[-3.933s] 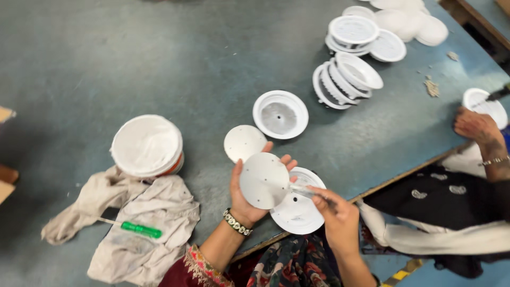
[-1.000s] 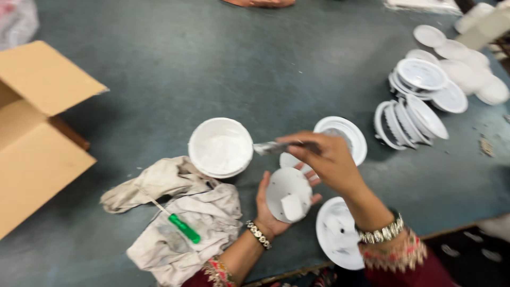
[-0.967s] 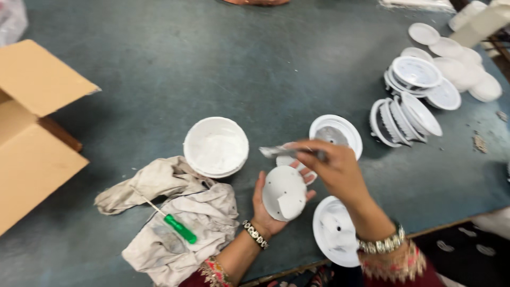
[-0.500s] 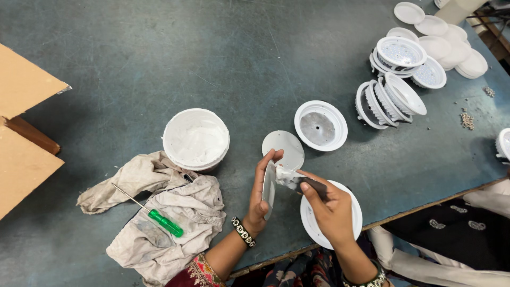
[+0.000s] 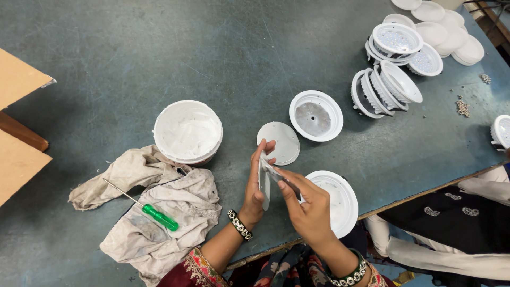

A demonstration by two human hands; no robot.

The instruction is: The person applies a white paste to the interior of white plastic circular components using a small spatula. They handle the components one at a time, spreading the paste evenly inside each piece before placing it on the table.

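Tilted edge-on, disc (image 5: pixel 264 180) hides its face.

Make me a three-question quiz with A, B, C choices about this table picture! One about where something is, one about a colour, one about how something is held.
1. Where does the screwdriver lie?
A. on the rag
B. inside the tub
C. on the cardboard

2. What colour is the screwdriver's handle?
A. red
B. green
C. yellow

3. How is the disc in the left hand held?
A. flat on the table
B. on edge, off the table
C. inside a housing

Answers:
1 A, it rests across the crumpled rag.
2 B, the handle is bright green.
3 B, the fingers grip it edge-on while the right hand touches it.
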